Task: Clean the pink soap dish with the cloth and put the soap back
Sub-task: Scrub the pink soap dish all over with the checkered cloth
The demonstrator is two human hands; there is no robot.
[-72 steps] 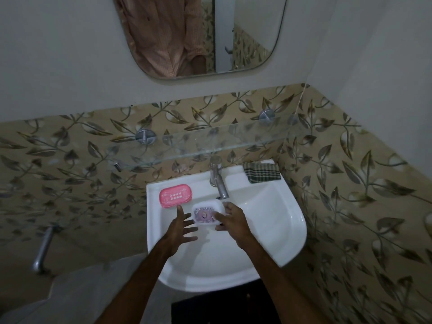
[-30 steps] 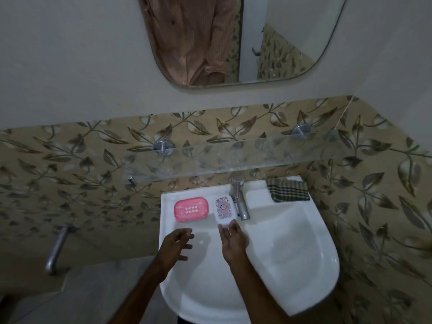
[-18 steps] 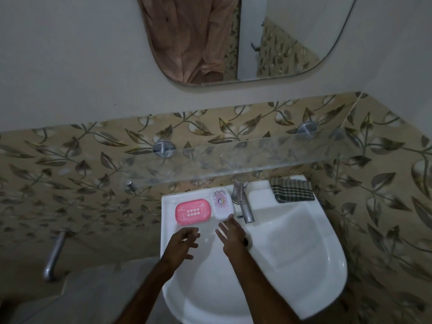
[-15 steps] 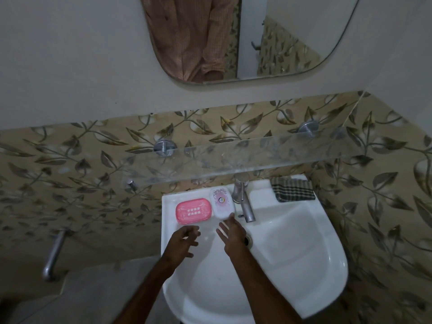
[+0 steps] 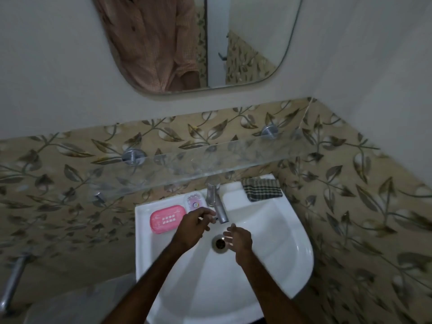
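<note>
Head view: the left hand [image 5: 192, 226] reaches toward the spout of the tap [image 5: 214, 195] with its grip half curled, though I cannot tell whether the fingers touch it. The right hand [image 5: 240, 239] hovers beside the drain [image 5: 219, 243], its grip loosely spread. The pink soap dish [image 5: 167, 218] lies on the back left edge of the sink [image 5: 304, 251], with the soap [image 5: 195, 202] between it and the tap and the checked cloth [image 5: 261, 189] on the back right corner.

The soap [image 5: 196, 202] now lies at 9 o'clock of the tap [image 5: 217, 204] (released); the left grip [image 5: 195, 226] reaches toward it, and the right grip [image 5: 240, 239] shifts to 3 o'clock of the drain [image 5: 219, 243].
</note>
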